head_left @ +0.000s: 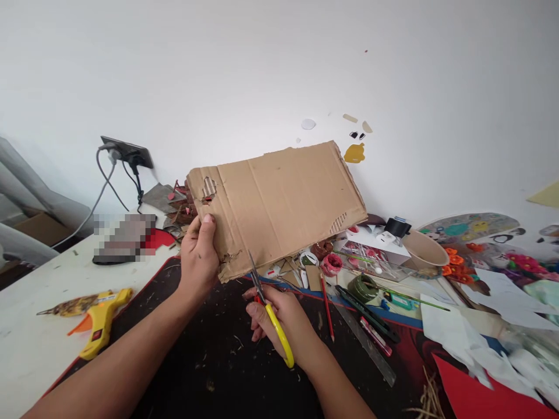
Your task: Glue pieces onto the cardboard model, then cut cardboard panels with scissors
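A torn-edged sheet of corrugated cardboard is held up, tilted, over the dark mat. My left hand grips its lower left side, thumb on the front face and the other fingers mostly hidden behind. In my right hand is a pair of scissors with yellow handles. Their blades point up at the cardboard's lower edge, one blade showing in front of the sheet. Whether the blades have cut into it I cannot tell. Ragged holes show the fluting near the sheet's left side.
A yellow glue gun lies on the white table at left. Right of my hands are a red pencil, a metal ruler, a green cutter and paint jars. Red paper lies at lower right. A power strip is by the wall.
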Motion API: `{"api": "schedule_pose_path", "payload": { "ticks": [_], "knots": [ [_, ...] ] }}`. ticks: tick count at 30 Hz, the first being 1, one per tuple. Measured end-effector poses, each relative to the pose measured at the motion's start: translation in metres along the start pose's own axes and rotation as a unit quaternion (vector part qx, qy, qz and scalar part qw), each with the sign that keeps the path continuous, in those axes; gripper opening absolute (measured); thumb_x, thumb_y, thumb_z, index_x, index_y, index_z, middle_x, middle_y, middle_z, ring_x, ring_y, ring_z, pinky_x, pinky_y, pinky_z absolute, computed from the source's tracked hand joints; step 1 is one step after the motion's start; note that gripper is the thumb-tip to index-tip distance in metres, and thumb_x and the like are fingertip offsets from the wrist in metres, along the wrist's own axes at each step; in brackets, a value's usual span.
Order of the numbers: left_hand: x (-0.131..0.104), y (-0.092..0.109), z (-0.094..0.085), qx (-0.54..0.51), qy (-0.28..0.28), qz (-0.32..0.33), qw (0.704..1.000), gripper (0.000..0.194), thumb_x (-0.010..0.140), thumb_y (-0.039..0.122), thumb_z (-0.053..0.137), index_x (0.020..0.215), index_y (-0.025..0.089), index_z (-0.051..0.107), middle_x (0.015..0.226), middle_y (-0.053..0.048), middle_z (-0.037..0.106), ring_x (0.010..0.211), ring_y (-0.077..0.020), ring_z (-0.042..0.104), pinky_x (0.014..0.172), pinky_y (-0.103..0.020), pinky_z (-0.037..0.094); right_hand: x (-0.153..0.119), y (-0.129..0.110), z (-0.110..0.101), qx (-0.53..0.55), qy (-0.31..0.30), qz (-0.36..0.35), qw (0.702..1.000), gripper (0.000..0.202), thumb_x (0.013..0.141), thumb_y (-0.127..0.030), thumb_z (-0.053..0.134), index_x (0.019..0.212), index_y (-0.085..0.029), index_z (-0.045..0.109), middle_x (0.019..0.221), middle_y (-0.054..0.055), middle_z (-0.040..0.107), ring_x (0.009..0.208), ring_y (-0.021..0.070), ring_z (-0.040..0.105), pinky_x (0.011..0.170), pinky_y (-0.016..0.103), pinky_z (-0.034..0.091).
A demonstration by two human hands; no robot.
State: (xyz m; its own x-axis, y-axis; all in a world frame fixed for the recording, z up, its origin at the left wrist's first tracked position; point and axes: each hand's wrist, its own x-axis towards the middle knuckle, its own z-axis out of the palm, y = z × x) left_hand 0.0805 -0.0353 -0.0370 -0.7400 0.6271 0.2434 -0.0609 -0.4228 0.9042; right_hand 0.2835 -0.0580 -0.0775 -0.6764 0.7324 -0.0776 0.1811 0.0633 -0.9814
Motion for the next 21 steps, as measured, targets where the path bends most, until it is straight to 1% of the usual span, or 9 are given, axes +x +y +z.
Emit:
{"api": "schedule_pose_path", "payload": {
  "ticks": [4,7,10,14,17,21],
  "knots": [
    [0.001,0.000,-0.001,0.007,-0.016,0.003,1.000,0.042,0.091,0.065,0.069,0.104,0.025,0.074,0.097,-0.002,0.078,0.087,-0.0219,0.073,0.071,-0.029,0.059,-0.001,-0.002,0.000,-0.037,0.013,0.003,0.999,0.051,0.100,-0.065,0.065,0.119,-0.018,0.072,0.068,-0.002,0.064,0.052,0.0144,0.068,0.051,0.022,0.051],
    [0.001,-0.001,-0.001,0.012,-0.009,-0.003,1.000,0.042,0.089,0.065,0.071,0.100,0.025,0.075,0.095,-0.002,0.078,0.085,-0.0210,0.072,0.069,-0.028,0.058,-0.002,-0.005,-0.001,-0.067,0.015,0.005,0.998,0.046,0.101,-0.063,0.064,0.116,-0.020,0.071,0.065,-0.003,0.063,0.051,0.0141,0.067,0.050,0.021,0.050],
    [0.000,-0.001,0.000,-0.001,-0.006,-0.006,1.000,0.043,0.089,0.066,0.071,0.102,0.025,0.075,0.098,-0.002,0.078,0.086,-0.0218,0.073,0.070,-0.029,0.060,-0.002,-0.011,-0.002,-0.092,0.010,0.013,0.996,0.043,0.102,-0.061,0.064,0.114,-0.019,0.071,0.064,-0.002,0.064,0.053,0.0153,0.069,0.053,0.021,0.050],
    [-0.002,-0.001,0.002,-0.009,-0.003,-0.007,1.000,0.044,0.088,0.066,0.072,0.104,0.025,0.076,0.100,-0.003,0.079,0.089,-0.0229,0.074,0.073,-0.030,0.061,-0.003,-0.017,-0.002,-0.125,0.024,0.008,0.992,0.040,0.102,-0.059,0.065,0.110,-0.020,0.072,0.064,-0.001,0.067,0.054,0.0167,0.070,0.058,0.023,0.052],
    [-0.002,-0.001,0.002,-0.009,0.002,-0.009,1.000,0.043,0.088,0.065,0.073,0.103,0.025,0.077,0.100,-0.004,0.079,0.088,-0.0221,0.074,0.072,-0.029,0.060,-0.003,-0.018,-0.001,-0.154,0.040,-0.004,0.987,0.039,0.102,-0.059,0.065,0.108,-0.021,0.074,0.063,0.000,0.067,0.054,0.0177,0.069,0.059,0.025,0.052],
    [-0.002,-0.002,0.000,-0.001,-0.005,-0.003,1.000,0.041,0.090,0.063,0.071,0.104,0.025,0.078,0.102,-0.004,0.079,0.089,-0.0209,0.073,0.074,-0.027,0.059,-0.002,-0.018,0.000,-0.195,0.054,-0.008,0.979,0.043,0.103,-0.062,0.060,0.106,-0.022,0.075,0.061,0.001,0.067,0.052,0.0184,0.067,0.057,0.026,0.050]
  ]
}}
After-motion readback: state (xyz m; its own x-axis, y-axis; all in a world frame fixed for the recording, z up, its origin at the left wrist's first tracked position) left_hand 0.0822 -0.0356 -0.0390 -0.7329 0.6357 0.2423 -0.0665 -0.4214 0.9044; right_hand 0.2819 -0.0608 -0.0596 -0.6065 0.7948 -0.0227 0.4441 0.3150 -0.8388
